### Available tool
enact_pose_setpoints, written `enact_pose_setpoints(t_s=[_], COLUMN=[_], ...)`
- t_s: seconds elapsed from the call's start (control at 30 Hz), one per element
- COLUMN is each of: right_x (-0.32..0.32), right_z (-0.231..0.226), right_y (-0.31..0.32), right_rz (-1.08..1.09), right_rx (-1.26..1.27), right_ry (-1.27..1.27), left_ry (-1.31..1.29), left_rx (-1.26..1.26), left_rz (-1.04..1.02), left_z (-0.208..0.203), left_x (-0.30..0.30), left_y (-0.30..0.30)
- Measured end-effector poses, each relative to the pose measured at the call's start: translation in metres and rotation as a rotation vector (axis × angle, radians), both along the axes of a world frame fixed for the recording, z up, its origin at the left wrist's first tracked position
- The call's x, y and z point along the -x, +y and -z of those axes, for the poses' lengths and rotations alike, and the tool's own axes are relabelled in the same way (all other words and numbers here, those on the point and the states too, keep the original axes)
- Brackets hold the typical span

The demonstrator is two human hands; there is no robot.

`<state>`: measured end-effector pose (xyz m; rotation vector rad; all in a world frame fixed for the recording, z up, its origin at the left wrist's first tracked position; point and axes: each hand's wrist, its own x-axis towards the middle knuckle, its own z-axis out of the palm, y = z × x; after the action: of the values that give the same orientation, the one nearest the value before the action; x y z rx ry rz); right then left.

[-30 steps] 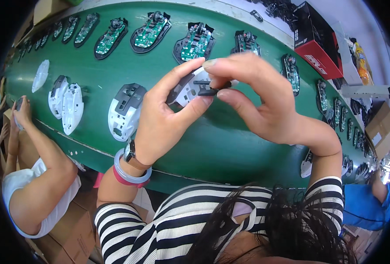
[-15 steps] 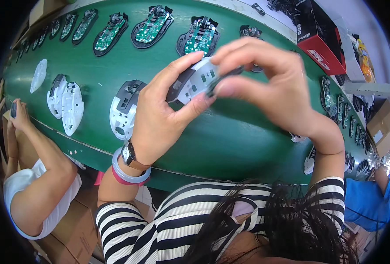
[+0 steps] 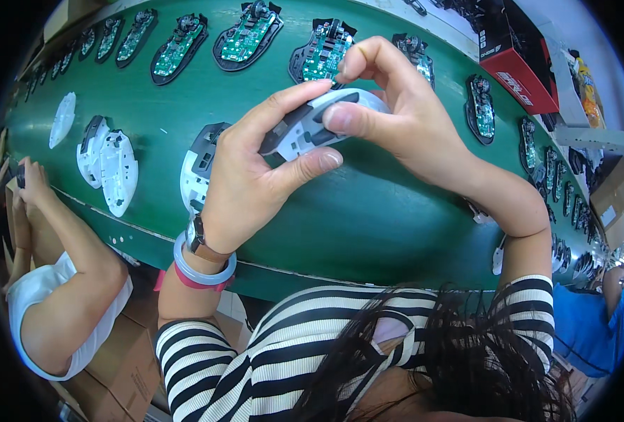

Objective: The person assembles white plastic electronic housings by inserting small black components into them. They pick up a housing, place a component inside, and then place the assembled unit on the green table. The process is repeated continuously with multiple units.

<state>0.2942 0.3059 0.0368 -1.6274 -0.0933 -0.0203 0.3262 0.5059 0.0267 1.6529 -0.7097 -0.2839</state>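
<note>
Above the green work surface [image 3: 389, 232], both hands hold a white and dark grey computer mouse shell [image 3: 299, 144]. My left hand [image 3: 245, 169] wraps its left end, thumb below and fingers above. My right hand [image 3: 414, 123] grips the other end, its thumb pressed on a dark strip along the shell and its fingers curled behind. The fingers hide part of the shell. Partly behind my left hand lies another white and dark shell [image 3: 194, 179]. Just beyond the hands sits a black mouse base with a green circuit board [image 3: 320, 60].
More bases with circuit boards [image 3: 245, 43] line the far side and curve down the right. White shells [image 3: 118, 176] lie at left. A red and black box [image 3: 519, 70] stands at far right. A co-worker's arm [image 3: 76, 225] is at left; a blue sleeve [image 3: 593, 323] shows at right.
My right hand, blurred earlier with a dark piece at its fingertips, has closed onto the shell's right end with the thumb on top. The shell has tilted. The bases appear shifted slightly.
</note>
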Motion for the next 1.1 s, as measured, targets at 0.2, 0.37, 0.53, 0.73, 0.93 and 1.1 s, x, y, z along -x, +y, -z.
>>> enact_pose_setpoints(t_s=[0.2, 0.37, 0.53, 0.73, 0.93, 1.1], right_x=[0.007, 0.009, 0.005, 0.023, 0.071, -0.001], right_z=[0.006, 0.0, -0.008, -0.022, -0.017, -0.019], right_y=[0.006, 0.004, -0.003, 0.006, -0.024, -0.077], right_rz=[0.03, -0.062, -0.229, -0.192, -0.065, 0.238], right_rx=[0.475, 0.243, 0.371, 0.332, 0.784, 1.066], right_ry=[-0.401, -0.037, -0.074, 0.057, -0.129, -0.429], left_ry=[0.007, 0.08, 0.236, 0.154, -0.224, -0.513], left_rx=[-0.001, 0.0, 0.07, 0.012, -0.283, -0.815], left_rz=[0.011, -0.034, -0.168, -0.013, -0.01, -0.183], left_z=[0.001, -0.001, -0.003, -0.01, -0.026, 0.0], left_x=[0.004, 0.001, 0.008, 0.004, 0.022, 0.041], left_y=[0.0, 0.002, 0.006, 0.008, 0.028, 0.073])
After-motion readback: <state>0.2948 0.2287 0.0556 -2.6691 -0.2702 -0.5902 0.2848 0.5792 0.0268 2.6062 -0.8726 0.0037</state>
